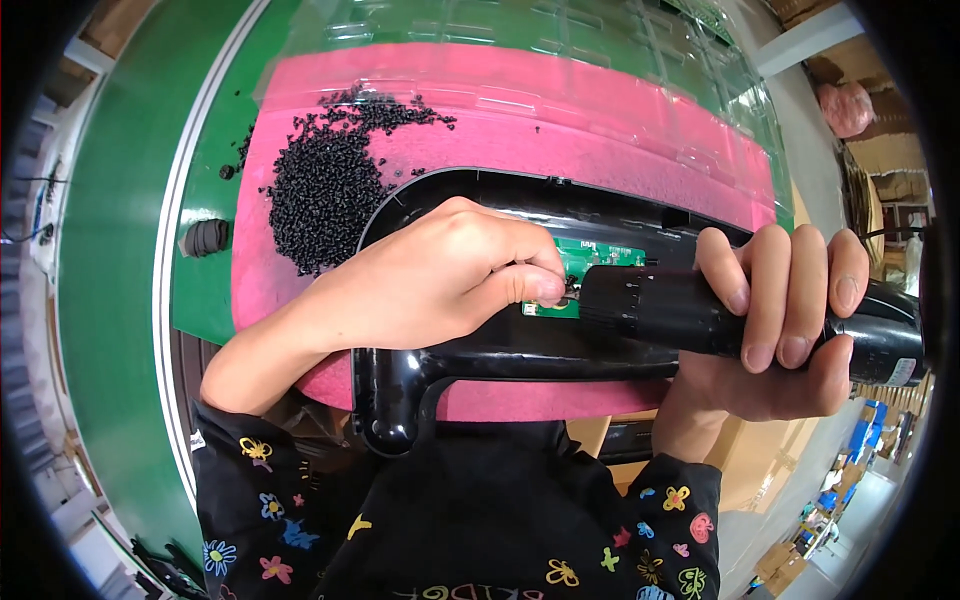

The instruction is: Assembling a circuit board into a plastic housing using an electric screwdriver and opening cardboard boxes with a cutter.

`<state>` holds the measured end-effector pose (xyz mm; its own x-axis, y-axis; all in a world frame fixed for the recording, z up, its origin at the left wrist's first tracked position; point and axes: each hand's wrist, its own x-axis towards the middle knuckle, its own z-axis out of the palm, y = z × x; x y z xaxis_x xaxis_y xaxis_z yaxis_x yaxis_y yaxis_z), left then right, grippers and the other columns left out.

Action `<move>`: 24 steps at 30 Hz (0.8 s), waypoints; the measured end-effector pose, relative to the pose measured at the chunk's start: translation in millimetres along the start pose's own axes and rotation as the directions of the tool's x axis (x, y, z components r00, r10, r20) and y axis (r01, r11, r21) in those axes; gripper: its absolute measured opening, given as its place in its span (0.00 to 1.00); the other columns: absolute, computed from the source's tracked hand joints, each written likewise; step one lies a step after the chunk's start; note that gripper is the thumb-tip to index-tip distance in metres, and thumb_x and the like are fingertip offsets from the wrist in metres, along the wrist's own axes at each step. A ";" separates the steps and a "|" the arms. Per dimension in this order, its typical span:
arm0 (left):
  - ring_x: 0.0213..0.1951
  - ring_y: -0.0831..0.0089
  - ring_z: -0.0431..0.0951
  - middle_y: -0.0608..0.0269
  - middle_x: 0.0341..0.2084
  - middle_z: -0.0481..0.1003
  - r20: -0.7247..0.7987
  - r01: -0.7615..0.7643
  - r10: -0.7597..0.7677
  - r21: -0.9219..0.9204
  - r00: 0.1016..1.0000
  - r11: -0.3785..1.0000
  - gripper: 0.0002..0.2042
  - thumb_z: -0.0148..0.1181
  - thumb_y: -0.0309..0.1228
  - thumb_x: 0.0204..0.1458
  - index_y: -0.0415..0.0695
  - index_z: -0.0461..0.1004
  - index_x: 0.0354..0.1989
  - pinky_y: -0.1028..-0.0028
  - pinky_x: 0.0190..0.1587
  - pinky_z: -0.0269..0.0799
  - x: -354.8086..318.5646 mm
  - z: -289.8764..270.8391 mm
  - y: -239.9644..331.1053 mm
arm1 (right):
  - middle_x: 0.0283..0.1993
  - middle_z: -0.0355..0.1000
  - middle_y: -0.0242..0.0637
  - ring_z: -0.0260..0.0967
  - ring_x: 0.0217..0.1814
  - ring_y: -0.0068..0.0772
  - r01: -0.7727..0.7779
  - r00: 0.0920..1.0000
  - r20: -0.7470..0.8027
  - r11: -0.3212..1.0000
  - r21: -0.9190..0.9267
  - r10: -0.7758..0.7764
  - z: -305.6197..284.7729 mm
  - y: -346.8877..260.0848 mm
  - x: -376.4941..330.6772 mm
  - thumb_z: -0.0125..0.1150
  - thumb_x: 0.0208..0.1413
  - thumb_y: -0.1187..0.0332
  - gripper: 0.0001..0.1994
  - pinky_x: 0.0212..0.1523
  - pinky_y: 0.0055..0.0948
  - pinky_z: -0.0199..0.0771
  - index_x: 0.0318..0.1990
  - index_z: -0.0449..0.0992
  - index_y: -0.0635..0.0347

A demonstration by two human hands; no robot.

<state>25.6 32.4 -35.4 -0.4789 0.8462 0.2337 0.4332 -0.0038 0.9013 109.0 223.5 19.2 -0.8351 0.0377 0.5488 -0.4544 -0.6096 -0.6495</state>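
Head view, the only one. Left hand (450, 265) sat over the black plastic housing (520, 365), thumb and index finger pinched together at the nose of a black power screwdriver (665, 310); could not tell whether they gripped the bit or some small part, fingertips hid it. Right hand (790, 310) was wrapped round the screwdriver's barrel, fingers curled over it. Tool lay roughly level, nose toward the left hand, above a green circuit board (610, 255) inside the housing; hand and tool covered part of the board.

Housing rested open side up on a pink mat (500, 155), a rounded corner at the left, a tubular arm nearest the person.

Writing: small pale marks on the screwdriver's collar; white label (902, 372) toward its back end, print too fine to read. Dark top (470, 490) had lettering cut off by the lower edge, plus bright flower drawings on the sleeves.

Around: heap of small black screws (325, 190) on the mat, just beside the housing, upper left; clear plastic tray (545, 75) over the mat's far part; dark roll (207, 238) on the green table (140, 200), left of the mat.
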 end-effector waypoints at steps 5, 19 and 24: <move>0.27 0.60 0.75 0.56 0.23 0.73 -0.128 -0.149 0.215 0.395 0.968 0.906 0.05 0.59 0.24 0.48 0.35 0.70 0.27 0.69 0.31 0.70 1.4 -0.3 -1.7 | 0.22 0.59 0.22 0.56 0.21 0.17 -0.056 0.998 -0.045 0.985 -0.165 0.050 2.9 0.4 0.5 0.58 0.49 0.69 0.11 0.34 0.24 0.56 0.36 0.61 0.51; 0.25 0.56 0.71 0.54 0.20 0.67 -0.186 -0.128 0.271 0.551 0.944 0.824 0.07 0.56 0.23 0.49 0.36 0.66 0.24 0.64 0.30 0.68 -1.1 1.4 -5.2 | 0.22 0.61 0.29 0.58 0.20 0.23 -0.165 0.978 0.075 0.940 -0.299 0.195 7.2 19.7 -2.5 0.61 0.45 0.75 0.16 0.28 0.29 0.59 0.37 0.59 0.55; 0.26 0.58 0.72 0.55 0.21 0.68 -0.193 -0.113 0.260 0.558 0.946 0.822 0.08 0.59 0.26 0.48 0.37 0.67 0.24 0.66 0.29 0.68 -4.4 2.6 -7.0 | 0.23 0.63 0.33 0.60 0.22 0.26 -0.169 0.928 0.255 0.918 -0.360 0.271 9.2 9.7 0.5 0.60 0.44 0.81 0.16 0.32 0.33 0.61 0.37 0.60 0.58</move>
<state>26.7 30.1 -43.7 -0.4872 0.6970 0.5261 0.8361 0.1986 0.5113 107.0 210.4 18.0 -0.8191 -0.3321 0.4678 -0.3877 -0.2806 -0.8780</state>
